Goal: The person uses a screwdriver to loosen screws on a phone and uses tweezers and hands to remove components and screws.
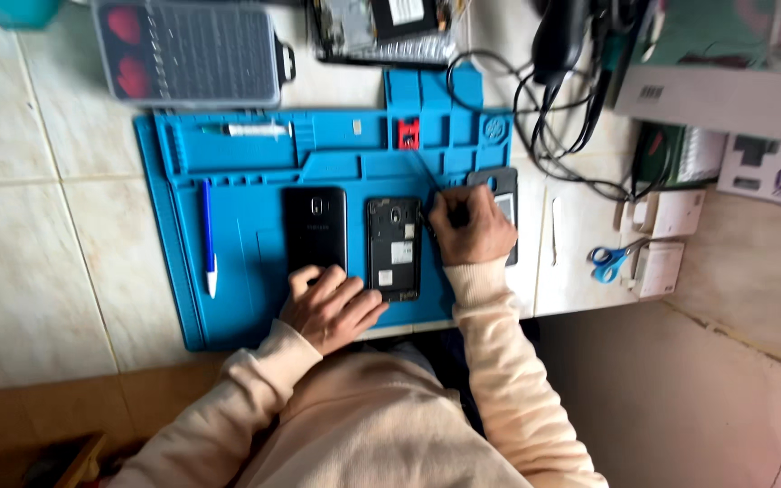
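On a blue work mat [255, 172] lie a black phone back cover [315, 226] and an opened phone body [395, 246] with its inner parts showing. My left hand [329, 307] rests flat, fingertips on the lower end of the back cover, close to the opened phone. My right hand [468, 226] is closed around a thin dark tool [425, 177] whose tip sits at the opened phone's right edge. Under that hand lies another dark phone part [501, 190], mostly hidden.
A blue and white pen [209, 237] and a small white tube [255, 130] lie on the mat. A clear case of screwdriver bits [187, 51] and an open device [381, 32] sit behind. Cables [553, 117], blue-handled scissors [609, 259] and boxes [770, 167] crowd the right.
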